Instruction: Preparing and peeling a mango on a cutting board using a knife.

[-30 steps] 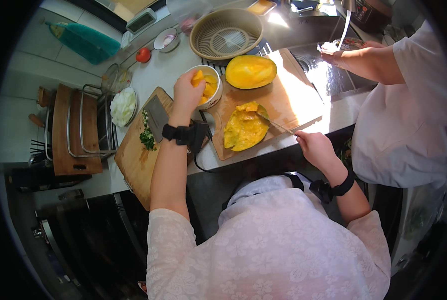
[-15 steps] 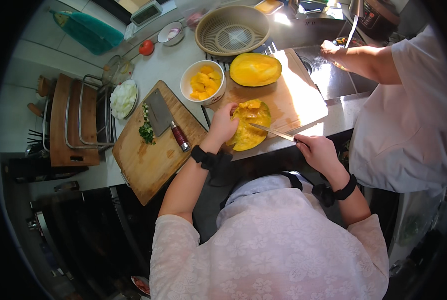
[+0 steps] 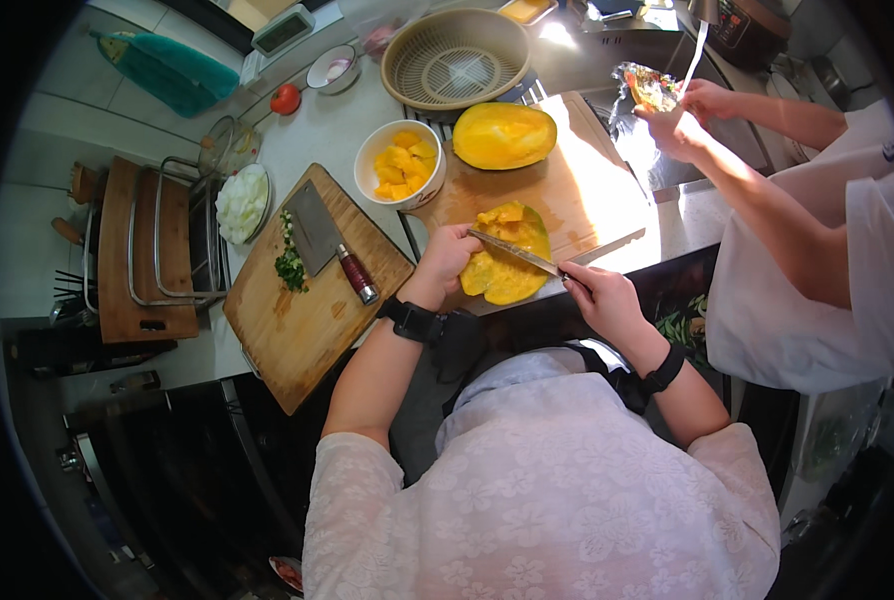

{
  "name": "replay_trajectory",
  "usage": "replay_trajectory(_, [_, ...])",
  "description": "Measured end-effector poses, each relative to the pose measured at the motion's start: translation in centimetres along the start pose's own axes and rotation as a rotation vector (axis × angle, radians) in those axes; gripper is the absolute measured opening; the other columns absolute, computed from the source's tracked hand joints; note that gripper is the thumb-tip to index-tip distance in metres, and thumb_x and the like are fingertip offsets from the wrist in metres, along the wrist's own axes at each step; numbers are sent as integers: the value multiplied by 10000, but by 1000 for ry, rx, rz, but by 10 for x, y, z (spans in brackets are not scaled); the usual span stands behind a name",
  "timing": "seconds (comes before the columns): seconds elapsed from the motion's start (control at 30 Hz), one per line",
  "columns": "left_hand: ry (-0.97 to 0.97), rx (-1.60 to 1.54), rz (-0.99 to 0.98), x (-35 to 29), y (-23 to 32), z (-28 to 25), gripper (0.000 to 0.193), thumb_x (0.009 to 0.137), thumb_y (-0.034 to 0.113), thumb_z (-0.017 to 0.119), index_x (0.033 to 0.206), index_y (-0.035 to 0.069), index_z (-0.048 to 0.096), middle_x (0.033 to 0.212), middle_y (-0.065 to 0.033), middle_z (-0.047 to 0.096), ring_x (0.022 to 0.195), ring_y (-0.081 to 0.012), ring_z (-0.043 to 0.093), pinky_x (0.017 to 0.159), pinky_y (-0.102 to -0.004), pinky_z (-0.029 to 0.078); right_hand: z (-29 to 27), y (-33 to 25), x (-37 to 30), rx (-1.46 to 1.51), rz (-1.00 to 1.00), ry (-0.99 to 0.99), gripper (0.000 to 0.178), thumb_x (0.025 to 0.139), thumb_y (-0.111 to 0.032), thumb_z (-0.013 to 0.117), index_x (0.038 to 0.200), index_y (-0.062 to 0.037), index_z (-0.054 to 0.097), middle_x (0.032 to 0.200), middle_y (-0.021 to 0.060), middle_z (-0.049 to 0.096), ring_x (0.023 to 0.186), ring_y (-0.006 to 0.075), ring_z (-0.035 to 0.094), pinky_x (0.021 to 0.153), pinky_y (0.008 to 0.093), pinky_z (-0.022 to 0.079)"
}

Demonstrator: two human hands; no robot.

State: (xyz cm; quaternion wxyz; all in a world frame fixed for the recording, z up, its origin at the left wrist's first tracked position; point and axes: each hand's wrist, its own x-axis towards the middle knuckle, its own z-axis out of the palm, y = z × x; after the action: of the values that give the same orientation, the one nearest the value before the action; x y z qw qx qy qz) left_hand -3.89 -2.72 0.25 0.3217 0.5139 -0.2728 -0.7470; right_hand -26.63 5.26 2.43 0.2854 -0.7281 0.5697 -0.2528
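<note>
Item, nearest: our right hand (image 3: 607, 300), fingers wrapped tight on the handle of a knife (image 3: 515, 252), blade laid across the cut pumpkin piece (image 3: 507, 262). Our left hand (image 3: 449, 255), a second ago up at the white bowl of yellow cubes (image 3: 399, 163), has come back and now presses closed against the piece's left edge, steadying it; we judge another cut is starting. Beyond: lighter cutting board (image 3: 577, 190), uncut pumpkin half (image 3: 503, 135), round basket (image 3: 455, 58). Left: cleaver (image 3: 322, 235) and chopped greens (image 3: 290, 268) on a darker board (image 3: 297, 320). Right: another person's hands (image 3: 682, 115) at the sink.
</note>
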Motion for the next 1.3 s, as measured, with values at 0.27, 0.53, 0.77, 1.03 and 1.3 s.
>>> replay_trajectory(0.27, [72,213,97,-3,-12,1,220,757,-68,499,966,-80,569,863,-97,618,716,-159,603,661,-262,491,15,6,4,-231,-10,78,218,811,-178,545,1026,-148,559,640,93,523,542,290,551,491,383,450])
replay_trajectory(0.53, [131,217,102,-3,-16,0,248,783,-47,498,1020,-80,558,892,-92,618,732,-146,597,661,-248,481,11,14,-5,-346,-16,95,240,809,-155,544,1049,-149,533,620,90,511,514,276,542,451,369,426])
replay_trajectory(0.77, [117,360,144,-2,-16,1,226,788,-28,510,997,-86,575,854,-74,619,707,-116,578,635,-226,461,19,19,-2,-357,-41,170,246,802,-156,551,1046,-128,549,623,90,490,508,269,526,449,371,410])
replay_trajectory(1.03, [137,450,198,-9,-12,7,209,776,-17,524,963,-84,588,746,-38,608,590,-69,527,528,-191,406,18,16,0,-364,0,157,254,804,-166,551,1056,-134,549,629,93,492,508,270,523,454,377,406])
replay_trajectory(1.3, [243,972,389,-13,-5,0,198,721,80,574,866,-50,610,712,-151,622,608,-234,599,565,-303,452,7,16,-9,-308,50,115,254,807,-136,549,1061,-120,540,624,109,488,525,284,517,470,381,409])
